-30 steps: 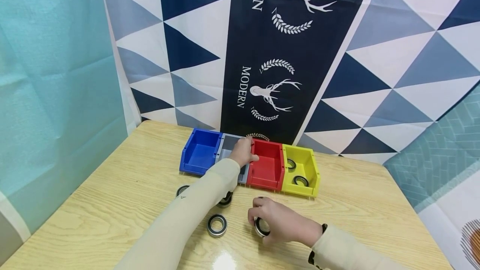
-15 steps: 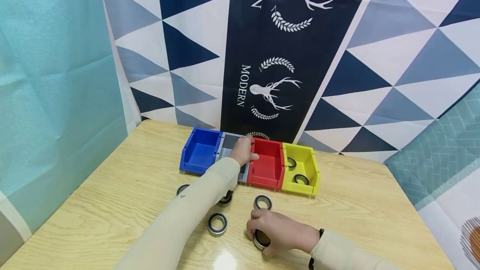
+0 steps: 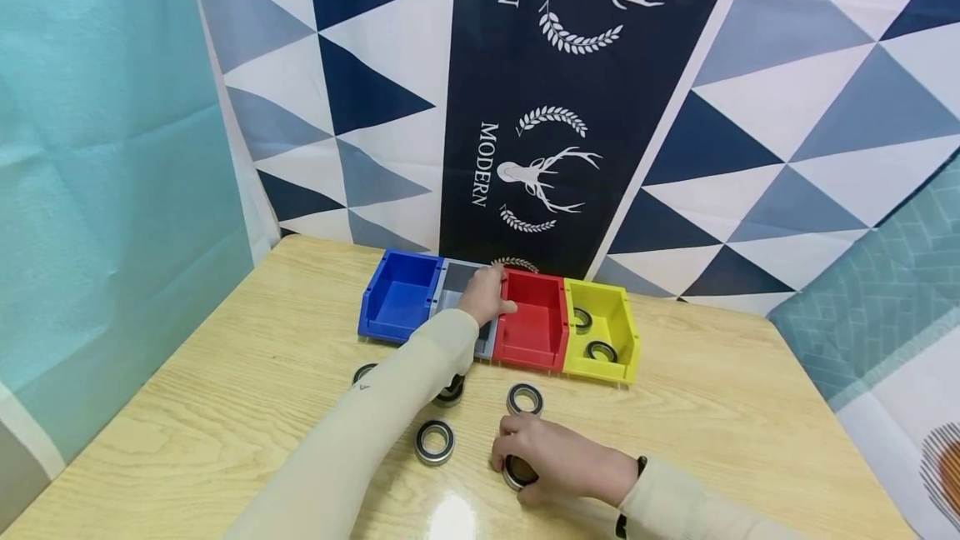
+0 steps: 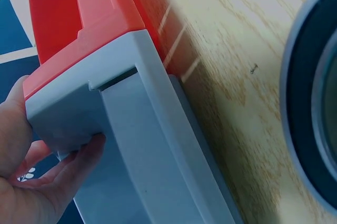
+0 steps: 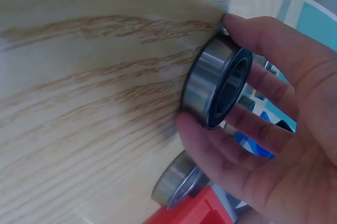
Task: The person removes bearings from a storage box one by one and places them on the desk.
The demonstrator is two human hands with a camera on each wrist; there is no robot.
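Note:
My left hand [image 3: 483, 297] grips the adjoining side walls of the grey bin [image 4: 158, 145] and the red bin [image 3: 531, 319], fingertips inside the grey one. On the table, my right hand [image 3: 551, 457] holds a ball bearing [image 5: 210, 81] between thumb and fingers, as the right wrist view shows. Just beyond it lies another bearing [image 3: 525, 399], steel with a black seal. A bearing [image 3: 435, 442] sits to the left of the right hand. Partly hidden by the left sleeve are a bearing [image 3: 449, 392] and one more bearing [image 3: 363, 372].
A blue bin [image 3: 401, 294] stands at the left end of the row. The yellow bin [image 3: 618, 327] at the right end contains two bearings [image 3: 602, 352]. The row stands near the back edge of the wooden table [image 3: 720, 407], before a patterned cloth [image 3: 390, 107].
My right hand has drawn slightly nearer on the table with its bearing. The bearing beyond it has come into view. The left hand stays on the bins. The head view has tilted slightly.

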